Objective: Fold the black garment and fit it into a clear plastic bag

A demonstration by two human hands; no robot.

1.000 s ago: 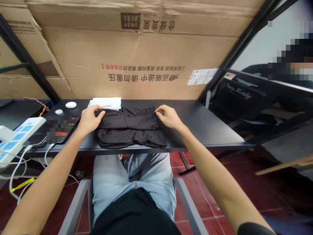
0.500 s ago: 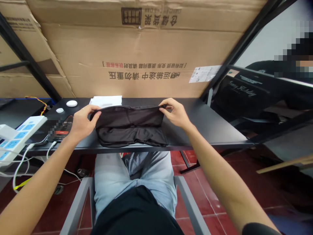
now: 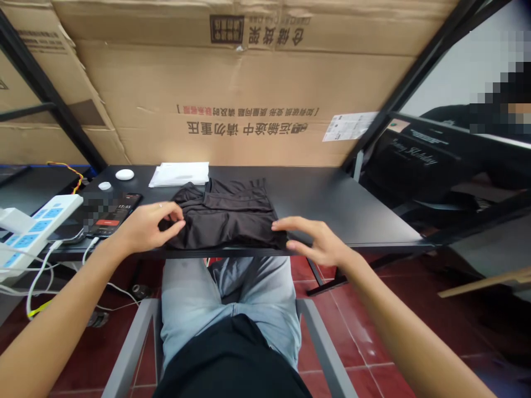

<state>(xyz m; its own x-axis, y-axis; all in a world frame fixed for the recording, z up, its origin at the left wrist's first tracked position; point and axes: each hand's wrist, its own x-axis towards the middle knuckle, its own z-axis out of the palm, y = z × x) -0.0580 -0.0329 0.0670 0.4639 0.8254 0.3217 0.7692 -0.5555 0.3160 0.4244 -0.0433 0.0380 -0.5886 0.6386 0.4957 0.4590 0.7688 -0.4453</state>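
Observation:
A folded black cloth garment [image 3: 226, 218] lies flat on the black desk [image 3: 332, 207], close to its front edge. My left hand [image 3: 149, 228] rests at the garment's left side, its fingertips on the dark fabric and holding nothing. My right hand [image 3: 315, 239] is at the right side with its fingers spread, close to the fold and gripping nothing. The garment's layers are stacked, and the lower ones are mostly hidden.
Behind the garment lies a white folded sheet [image 3: 179, 174]. To the left are several small things: a white round object [image 3: 124, 174], a phone [image 3: 124, 205] and a white power strip [image 3: 41, 229] with cables. A cardboard sheet [image 3: 249, 83] stands behind the desk.
The lifted top layer of the garment has come down and the fold lies flat. Both hands have let go of its edge and moved towards me, to its sides.

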